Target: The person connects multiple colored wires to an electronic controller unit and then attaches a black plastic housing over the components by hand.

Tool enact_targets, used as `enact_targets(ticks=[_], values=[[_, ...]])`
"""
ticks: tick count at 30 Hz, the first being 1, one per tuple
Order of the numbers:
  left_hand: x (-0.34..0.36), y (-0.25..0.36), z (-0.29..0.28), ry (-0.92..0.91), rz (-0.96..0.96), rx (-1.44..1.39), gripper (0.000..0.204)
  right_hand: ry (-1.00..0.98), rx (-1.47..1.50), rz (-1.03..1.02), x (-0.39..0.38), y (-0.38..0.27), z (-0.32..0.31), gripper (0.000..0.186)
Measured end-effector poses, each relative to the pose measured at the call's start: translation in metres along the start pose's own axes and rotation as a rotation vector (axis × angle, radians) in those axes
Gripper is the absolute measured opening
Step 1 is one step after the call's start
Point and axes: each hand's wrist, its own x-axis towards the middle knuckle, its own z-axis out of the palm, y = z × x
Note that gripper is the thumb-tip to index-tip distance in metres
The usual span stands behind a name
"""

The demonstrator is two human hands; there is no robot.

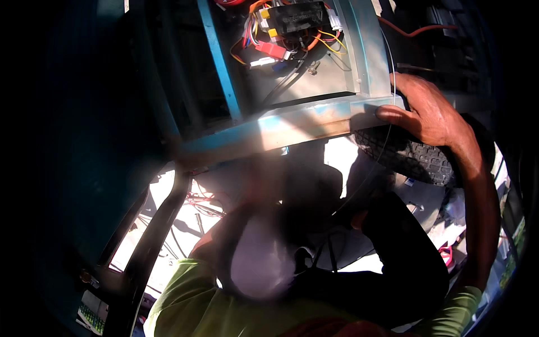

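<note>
My right hand (426, 112) wraps the near right corner of a worn blue-and-grey metal frame (314, 115), its thumb along the near side and its fingers partly out of sight. A thin pale cable (386, 143) passes beside that thumb and hangs below the frame. My left forearm (209, 241) reaches up under the frame's near edge; glare, blur and shadow hide the left hand and its fingers. Inside the frame, a black control box (297, 18) with bundled coloured wires lies near a red connector (272, 50).
A knobby black tire (421, 157) sits under the frame's right corner. Blue slats (216, 56) cross its left part. Dark metal bars (160, 230) slope down at the left. Loose wires (205, 206) lie on the bright ground, and an orange cable (415, 31) runs at the far right.
</note>
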Motion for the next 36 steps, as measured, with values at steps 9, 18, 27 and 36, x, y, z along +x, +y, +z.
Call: enact_targets(ticks=[9, 18, 27, 36], values=[[0.012, 0.016, 0.006, 0.269, -0.051, -0.166, 0.031, -0.124, 0.081, 0.175, 0.012, -0.019, -0.020, 0.056], [0.003, 0.004, 0.002, 0.337, -0.020, -0.153, 0.028, -0.060, -0.174, 0.100, 0.014, -0.025, -0.009, 0.055], [0.002, -0.019, -0.018, 0.219, 0.088, -0.490, 0.024, 0.512, 0.133, -0.461, -0.146, -0.041, 0.046, 0.033], [0.048, 0.118, -0.227, -0.055, 0.241, -1.115, 0.016, 0.307, 0.729, 0.300, -0.290, 0.100, 0.158, 0.028]])
